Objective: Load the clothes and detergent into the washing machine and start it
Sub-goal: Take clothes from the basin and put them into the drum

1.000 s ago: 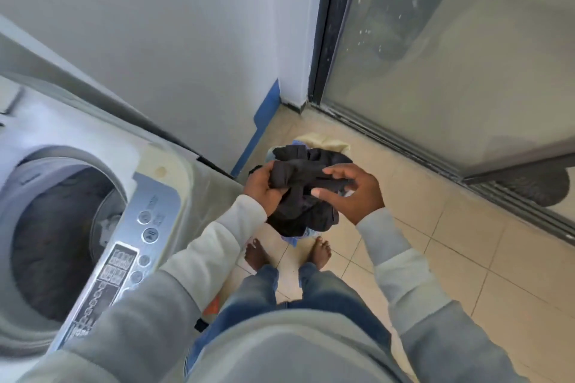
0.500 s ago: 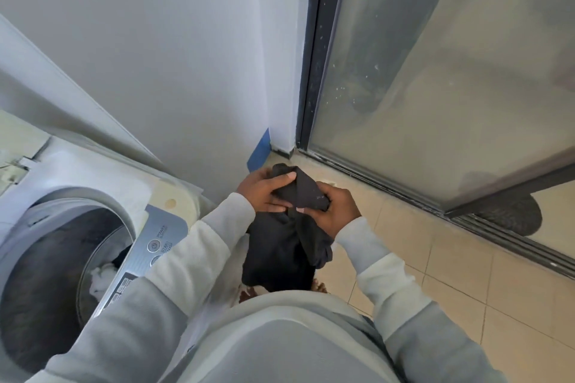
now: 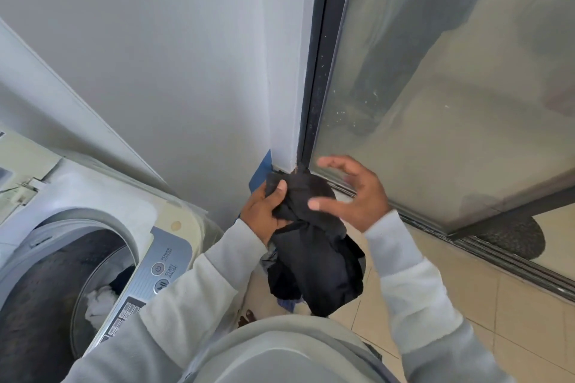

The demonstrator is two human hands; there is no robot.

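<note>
A black garment (image 3: 314,261) hangs bunched in front of me, gripped near its top by my left hand (image 3: 264,211). My right hand (image 3: 351,193) hovers just right of the cloth with fingers spread, holding nothing. The top-loading washing machine (image 3: 102,193) stands at the lower left with its lid up. Its drum opening (image 3: 53,295) shows white clothing (image 3: 99,301) inside. The control panel (image 3: 155,274) with power and start buttons runs along the machine's right edge.
A white wall (image 3: 186,56) rises behind the machine. A dark-framed glass sliding door (image 3: 435,87) fills the right side, its track along the tiled floor (image 3: 513,320). A blue strip (image 3: 261,168) marks the wall's base. A bit of blue fabric (image 3: 289,303) shows below the garment.
The garment has been lifted up from near the floor to chest height. My right hand has let go of it and opened; my left hand still holds it.
</note>
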